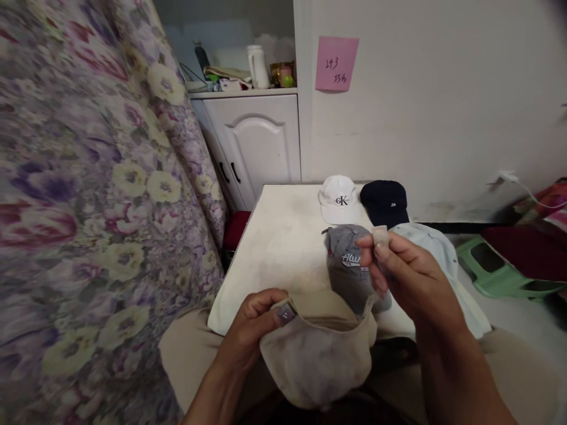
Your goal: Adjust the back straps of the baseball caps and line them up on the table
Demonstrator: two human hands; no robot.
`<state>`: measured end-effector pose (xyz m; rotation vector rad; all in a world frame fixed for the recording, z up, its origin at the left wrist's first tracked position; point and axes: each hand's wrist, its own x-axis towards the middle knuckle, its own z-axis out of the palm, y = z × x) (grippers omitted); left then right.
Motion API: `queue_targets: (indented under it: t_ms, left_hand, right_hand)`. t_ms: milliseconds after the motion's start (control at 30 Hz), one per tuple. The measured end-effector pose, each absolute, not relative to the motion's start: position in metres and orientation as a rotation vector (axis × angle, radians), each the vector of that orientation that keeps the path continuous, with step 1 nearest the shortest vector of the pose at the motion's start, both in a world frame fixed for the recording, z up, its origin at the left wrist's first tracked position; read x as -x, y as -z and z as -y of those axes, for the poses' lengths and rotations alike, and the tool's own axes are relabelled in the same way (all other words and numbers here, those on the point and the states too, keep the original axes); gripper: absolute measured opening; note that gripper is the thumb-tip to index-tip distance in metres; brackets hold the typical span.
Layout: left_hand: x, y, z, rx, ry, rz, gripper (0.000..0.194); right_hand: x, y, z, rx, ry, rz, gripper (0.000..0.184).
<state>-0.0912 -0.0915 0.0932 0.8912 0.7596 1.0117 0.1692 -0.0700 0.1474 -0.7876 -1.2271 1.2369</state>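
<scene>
A beige cap (316,360) is held over my lap, its opening turned up and a small grey label at the left edge. My left hand (254,324) is closed on that edge by the label. The fingers of my right hand (411,271) pinch the cap's adjusting strap (380,236), raised above the right side of the cap. Just behind lies a grey cap (348,283) with white lettering, partly hidden by my right hand and the beige cap.
On the white table (266,248) sit a white cap (340,200), a dark navy cap (384,202) and a pale blue cap (436,245). A floral curtain (101,206) hangs at left. A green stool (487,271) stands right; a white cabinet (257,141) stands behind.
</scene>
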Motion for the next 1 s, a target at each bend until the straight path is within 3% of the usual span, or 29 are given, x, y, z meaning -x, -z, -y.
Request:
queue_targets:
  t_ms: [200,433,1000]
  left_hand:
    - [0.093,-0.093,0.090,-0.993,-1.017,-0.729,0.019]
    - [0.092,-0.100,0.092,-1.065,-1.007,-0.731,0.019]
    - [0.091,-0.097,0.093,-1.064,-0.978,-0.827,0.023]
  right_hand:
    - [-0.155,-0.154,0.078,0.896,-1.217,1.405,0.022]
    - [-0.126,-0.150,0.080,0.846,-1.094,1.859,0.013]
    - [-0.113,-0.144,0.082,0.865,-1.191,1.818,0.008]
